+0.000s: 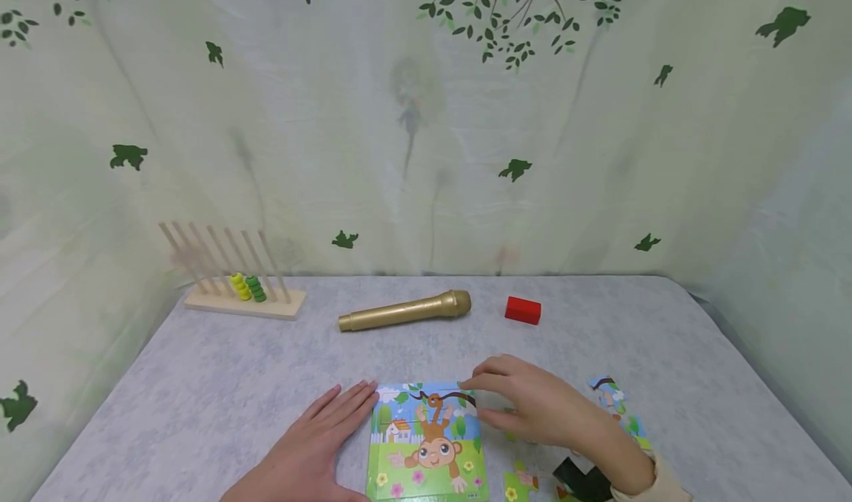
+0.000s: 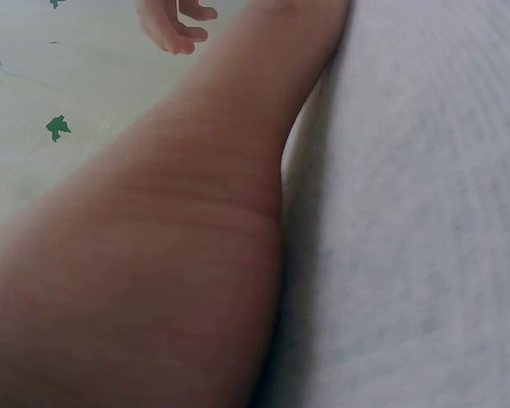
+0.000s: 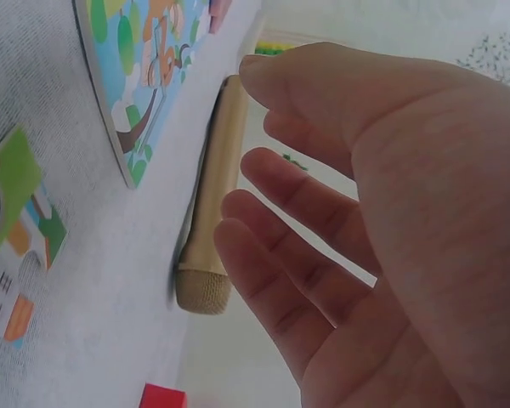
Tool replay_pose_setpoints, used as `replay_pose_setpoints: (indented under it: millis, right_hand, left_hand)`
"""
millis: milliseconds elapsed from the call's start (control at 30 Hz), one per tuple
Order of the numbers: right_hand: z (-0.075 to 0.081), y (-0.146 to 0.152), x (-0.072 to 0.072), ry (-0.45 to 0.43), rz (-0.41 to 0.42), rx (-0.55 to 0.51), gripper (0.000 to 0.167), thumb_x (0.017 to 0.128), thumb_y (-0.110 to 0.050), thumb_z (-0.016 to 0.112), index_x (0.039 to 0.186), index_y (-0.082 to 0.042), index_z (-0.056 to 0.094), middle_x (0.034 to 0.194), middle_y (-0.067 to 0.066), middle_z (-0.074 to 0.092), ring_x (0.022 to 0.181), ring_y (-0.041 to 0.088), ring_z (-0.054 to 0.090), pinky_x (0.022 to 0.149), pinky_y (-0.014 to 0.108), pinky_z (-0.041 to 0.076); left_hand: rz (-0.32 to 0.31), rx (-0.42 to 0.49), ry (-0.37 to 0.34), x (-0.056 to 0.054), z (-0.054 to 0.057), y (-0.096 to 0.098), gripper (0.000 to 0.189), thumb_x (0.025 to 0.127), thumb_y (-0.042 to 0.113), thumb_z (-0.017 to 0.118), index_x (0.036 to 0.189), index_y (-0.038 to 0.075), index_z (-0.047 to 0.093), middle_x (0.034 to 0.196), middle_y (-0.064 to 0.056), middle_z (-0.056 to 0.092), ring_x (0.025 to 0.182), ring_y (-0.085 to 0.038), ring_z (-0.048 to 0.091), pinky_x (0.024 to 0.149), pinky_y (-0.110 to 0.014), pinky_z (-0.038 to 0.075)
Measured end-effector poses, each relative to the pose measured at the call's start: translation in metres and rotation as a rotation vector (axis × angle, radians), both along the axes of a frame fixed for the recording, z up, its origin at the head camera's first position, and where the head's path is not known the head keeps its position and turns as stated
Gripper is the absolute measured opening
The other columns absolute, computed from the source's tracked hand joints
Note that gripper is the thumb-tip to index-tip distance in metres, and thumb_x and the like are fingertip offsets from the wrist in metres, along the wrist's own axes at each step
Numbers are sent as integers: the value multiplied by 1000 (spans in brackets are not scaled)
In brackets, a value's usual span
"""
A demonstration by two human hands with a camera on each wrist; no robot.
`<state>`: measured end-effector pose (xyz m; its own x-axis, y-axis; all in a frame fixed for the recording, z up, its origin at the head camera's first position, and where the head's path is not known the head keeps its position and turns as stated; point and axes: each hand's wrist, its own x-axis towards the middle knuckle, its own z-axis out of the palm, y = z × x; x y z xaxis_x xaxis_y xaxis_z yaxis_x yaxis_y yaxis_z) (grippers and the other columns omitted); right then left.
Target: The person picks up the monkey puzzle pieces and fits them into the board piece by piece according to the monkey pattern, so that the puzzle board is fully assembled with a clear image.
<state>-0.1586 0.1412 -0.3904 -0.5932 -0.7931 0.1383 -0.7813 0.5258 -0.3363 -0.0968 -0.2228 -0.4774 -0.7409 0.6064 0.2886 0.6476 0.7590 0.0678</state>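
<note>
A square picture puzzle [image 1: 433,443] of a monkey hanging from a branch lies at the table's front middle. Flat beside its left edge rests my left hand [image 1: 319,443], fingers straight and fingertips right at the upper left corner. My right hand [image 1: 532,402] hovers at the upper right corner, fingers loosely bent. In the right wrist view its fingers [image 3: 272,263] and thumb stand apart with nothing between them. Loose puzzle pieces [image 1: 519,483] lie right of the picture, partly hidden under my right forearm; one piece [image 3: 25,212] with green and orange print shows beside the puzzle.
A gold toy microphone [image 1: 406,312] lies behind the puzzle, with a red block [image 1: 523,310] to its right. At the back left stands a wooden peg rack [image 1: 246,304] with yellow and green beads. More pieces [image 1: 619,406] lie right of my forearm. A leaf-printed curtain hangs behind.
</note>
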Motion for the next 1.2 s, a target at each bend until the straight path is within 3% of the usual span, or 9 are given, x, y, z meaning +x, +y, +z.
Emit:
replay_pose_setpoints:
  millis: [500, 767, 1000, 1200]
  right_hand:
    - [4, 24, 4, -37, -95, -6, 36, 96, -30, 76, 132, -24, 70, 126, -10, 64, 112, 11, 62, 91, 33, 60]
    - [6, 41, 4, -108, -138, 5, 37, 96, -30, 76, 132, -24, 70, 126, -8, 64, 111, 12, 62, 90, 33, 60]
    - [10, 54, -1, -150, -194, -9, 41, 93, -27, 79, 132, -23, 69, 127, -5, 66, 109, 16, 64, 86, 34, 62]
    - [11, 64, -8, -144, -202, -34, 41, 93, -23, 79, 133, -20, 69, 126, -2, 67, 104, 18, 65, 83, 33, 63]
  left_hand:
    - [1, 15, -5, 0, 1, -2, 123, 74, 95, 52, 160, 7, 39, 164, -6, 41, 150, -21, 39, 126, -17, -2]
    - [14, 20, -91, 2, 1, 0, 123, 75, 94, 52, 162, 9, 35, 166, -4, 38, 152, -19, 37, 124, -13, -6]
    - [2, 0, -36, 1, 1, 1, 123, 75, 95, 52, 161, 8, 36, 165, -6, 40, 151, -20, 38, 125, -15, -5]
    - [26, 11, -84, 2, 2, 1, 125, 73, 95, 53, 161, 8, 37, 166, -5, 38, 152, -20, 36, 124, -14, -7]
